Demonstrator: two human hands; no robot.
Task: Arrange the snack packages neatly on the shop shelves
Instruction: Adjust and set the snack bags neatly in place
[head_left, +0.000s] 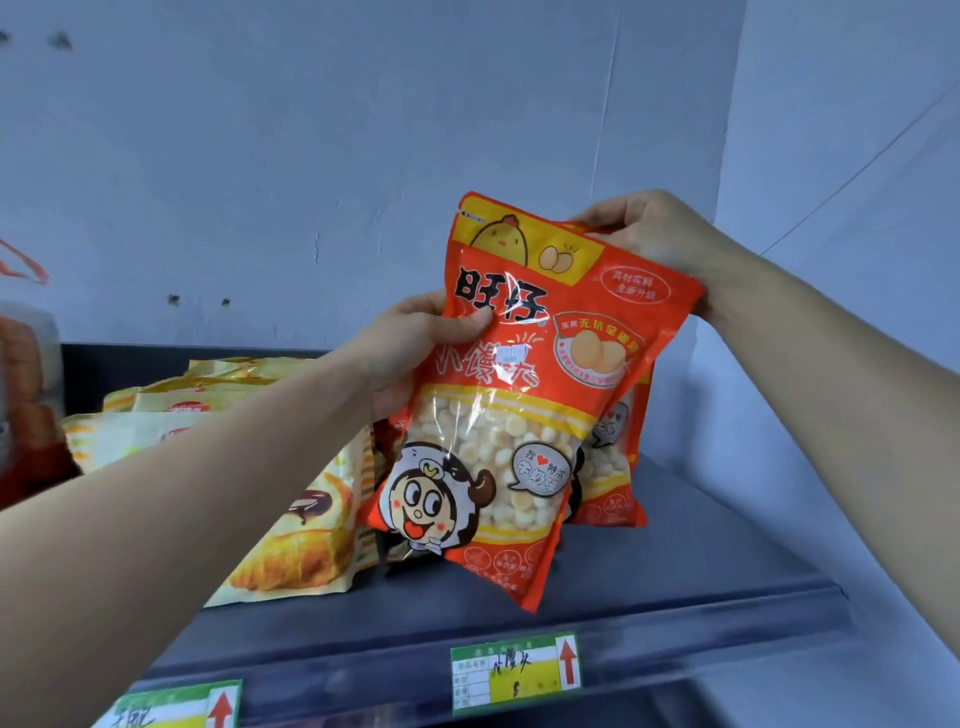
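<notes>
A red snack bag (524, 395) with a cartoon face and small round biscuits hangs tilted above the dark shelf (675, 545). My left hand (415, 348) grips its left edge, thumb on the front. My right hand (649, 234) grips its top right corner. Behind it a second red bag (615, 457) of the same kind stands on the shelf, mostly hidden. To the left lie yellow pastry bags (306, 530), stacked and leaning.
Two green price labels, one (514, 670) at the middle and one (176, 706) at the lower left, sit on the shelf's front rail. A pale wall backs the shelf. At the far left edge a blurred red package (26, 395) shows.
</notes>
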